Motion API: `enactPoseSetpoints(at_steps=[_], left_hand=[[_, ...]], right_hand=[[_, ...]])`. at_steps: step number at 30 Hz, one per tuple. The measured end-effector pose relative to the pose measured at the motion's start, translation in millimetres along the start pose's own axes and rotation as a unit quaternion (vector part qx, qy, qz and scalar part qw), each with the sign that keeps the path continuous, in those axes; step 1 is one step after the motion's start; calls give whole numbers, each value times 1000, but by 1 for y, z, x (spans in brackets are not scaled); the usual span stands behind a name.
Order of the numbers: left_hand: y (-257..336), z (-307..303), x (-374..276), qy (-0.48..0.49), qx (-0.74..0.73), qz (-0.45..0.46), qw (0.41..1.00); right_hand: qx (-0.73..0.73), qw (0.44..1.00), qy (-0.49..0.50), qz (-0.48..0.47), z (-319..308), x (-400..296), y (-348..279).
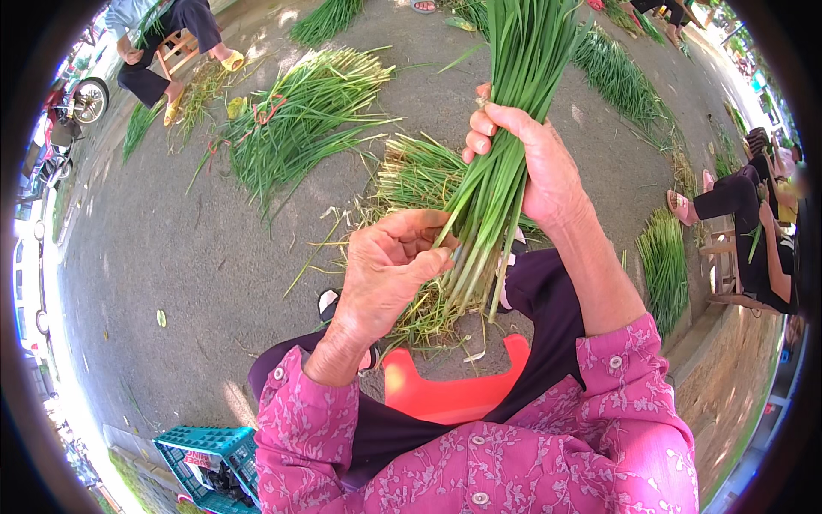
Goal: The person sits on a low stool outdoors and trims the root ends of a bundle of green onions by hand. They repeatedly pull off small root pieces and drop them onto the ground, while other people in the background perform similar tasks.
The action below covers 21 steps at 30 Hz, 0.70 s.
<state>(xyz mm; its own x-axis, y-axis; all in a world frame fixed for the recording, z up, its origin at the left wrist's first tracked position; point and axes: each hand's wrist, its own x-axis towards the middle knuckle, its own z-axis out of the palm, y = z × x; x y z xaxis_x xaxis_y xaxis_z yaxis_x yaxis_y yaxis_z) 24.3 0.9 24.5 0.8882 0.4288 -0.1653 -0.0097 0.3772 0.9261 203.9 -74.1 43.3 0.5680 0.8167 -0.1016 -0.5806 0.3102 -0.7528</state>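
My right hand [542, 151] is wrapped around the middle of a bunch of garlic chives [504, 183]. The leaves run up past the top of the picture, and the pale cut ends hang down above my knees. Lower on the bunch, at its left side, my left hand [404, 263] pinches a chive leaf between thumb and fingers. Behind the held bunch, a pile of garlic chives [417, 170] lies on the ground, partly hidden by my hands. Yellowed leaf scraps [430, 324] are strewn below, between my feet.
I sit on a red plastic stool [443, 389]. A tied chive heap [302, 122] lies ahead left, another bundle [664, 270] at right. A teal plastic crate [205, 440] stands behind left. Seated people [170, 48] [751, 199] work on both sides. Motorbikes [90, 99] stand far left.
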Motion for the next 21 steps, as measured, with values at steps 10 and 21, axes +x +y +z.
enactPoseSetpoints(at_steps=[10,21], left_hand=[[3,9,-5,105,397,190,892],[-3,2,2,93,532,335,772]], right_hand=[[1,1000,16,21,3,0,5],[24,999,14,30,1,-1,6]])
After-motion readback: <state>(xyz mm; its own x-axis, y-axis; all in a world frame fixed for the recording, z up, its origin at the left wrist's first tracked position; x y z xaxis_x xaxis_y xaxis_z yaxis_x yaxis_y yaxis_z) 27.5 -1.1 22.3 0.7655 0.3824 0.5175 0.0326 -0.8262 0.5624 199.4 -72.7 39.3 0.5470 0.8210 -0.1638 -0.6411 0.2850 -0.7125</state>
